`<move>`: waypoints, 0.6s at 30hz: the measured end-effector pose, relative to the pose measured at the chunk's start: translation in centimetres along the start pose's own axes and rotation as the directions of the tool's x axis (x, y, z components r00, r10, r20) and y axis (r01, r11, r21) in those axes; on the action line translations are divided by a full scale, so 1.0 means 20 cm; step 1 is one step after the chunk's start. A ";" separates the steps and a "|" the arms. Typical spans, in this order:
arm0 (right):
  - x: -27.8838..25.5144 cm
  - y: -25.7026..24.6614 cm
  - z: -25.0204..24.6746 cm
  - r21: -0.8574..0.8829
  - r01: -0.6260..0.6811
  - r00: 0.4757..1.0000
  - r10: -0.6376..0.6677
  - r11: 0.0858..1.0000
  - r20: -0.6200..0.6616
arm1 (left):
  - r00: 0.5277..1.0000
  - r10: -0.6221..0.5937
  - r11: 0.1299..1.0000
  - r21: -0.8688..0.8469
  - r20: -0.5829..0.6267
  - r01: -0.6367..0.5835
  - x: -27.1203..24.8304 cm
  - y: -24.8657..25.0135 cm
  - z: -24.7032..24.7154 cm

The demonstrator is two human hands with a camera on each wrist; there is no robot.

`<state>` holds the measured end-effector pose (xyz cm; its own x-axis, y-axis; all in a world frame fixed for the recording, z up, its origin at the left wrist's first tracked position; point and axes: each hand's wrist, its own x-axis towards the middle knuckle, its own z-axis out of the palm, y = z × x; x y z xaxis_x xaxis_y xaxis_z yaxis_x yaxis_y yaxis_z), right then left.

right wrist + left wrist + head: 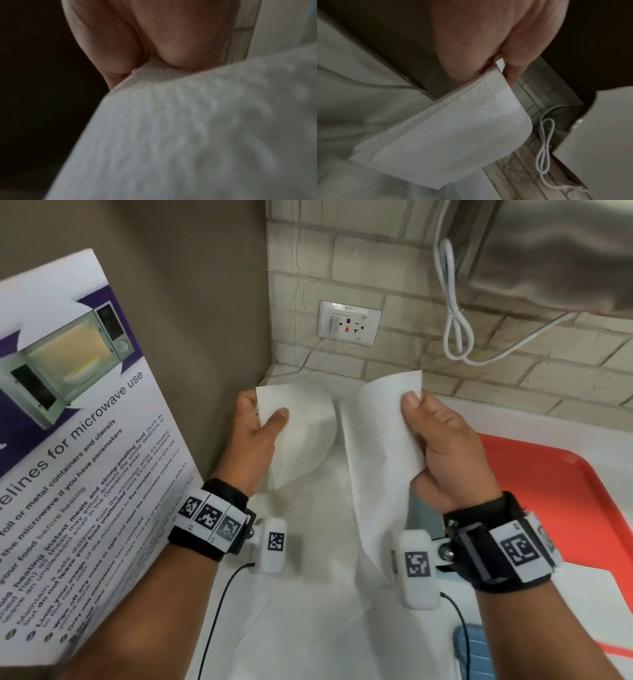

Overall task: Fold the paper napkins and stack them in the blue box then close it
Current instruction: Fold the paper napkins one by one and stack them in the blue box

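Pinched between thumb and fingers, a white paper napkin (376, 446) is held raised above the counter (513, 419), left hand (255, 440) gripping one edge, right hand (445, 450) the other; blue box (474, 652) lies near the right wrist, beside a red tray (565, 491)

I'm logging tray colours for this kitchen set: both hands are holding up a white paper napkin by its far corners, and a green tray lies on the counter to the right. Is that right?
Not quite: the tray is red-orange, not green, as the head view shows. The rest stands: the left hand and right hand each pinch a far corner of the white paper napkin, with the tray on the counter to the right.
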<state>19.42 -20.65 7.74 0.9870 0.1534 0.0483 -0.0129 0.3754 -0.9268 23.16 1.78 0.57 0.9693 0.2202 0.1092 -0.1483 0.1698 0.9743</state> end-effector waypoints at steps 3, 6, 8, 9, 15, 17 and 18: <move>0.05 0.10 0.05 -0.071 0.015 0.998 -0.020 0.997 -0.063 | 0.996 0.027 0.999 0.025 0.086 -0.029 -0.05 0.00 0.05; 0.10 0.20 0.07 -0.139 -0.021 0.997 0.010 0.990 -0.077 | 0.991 -0.001 1.000 0.001 0.130 0.001 -0.09 0.00 0.09; 0.11 0.24 0.07 -0.140 -0.050 0.995 0.038 0.989 -0.088 | 0.991 -0.047 0.999 -0.020 0.126 0.050 -0.10 0.01 0.09; 0.11 0.25 0.07 -0.131 -0.056 0.994 0.043 0.990 -0.099 | 0.992 -0.056 0.998 -0.010 0.111 0.058 -0.10 0.01 0.09; 0.11 0.26 0.06 -0.093 -0.021 0.992 0.009 0.995 -0.126 | 0.991 -0.101 0.987 0.136 0.083 0.089 -0.06 -0.03 0.03; 0.12 0.26 0.06 -0.100 -0.004 0.994 -0.007 0.995 -0.109 | 0.991 -0.103 0.986 0.142 0.087 0.090 -0.06 -0.03 0.02; 0.12 0.26 0.06 -0.111 0.007 0.994 -0.019 0.994 -0.106 | 0.991 -0.102 0.986 0.143 0.090 0.089 -0.07 -0.01 0.03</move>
<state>21.60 -17.29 3.49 0.9985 0.0482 0.0261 0.0120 0.2723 -0.9621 21.87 0.86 0.39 0.9931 0.1141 0.0265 -0.0323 0.0499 0.9982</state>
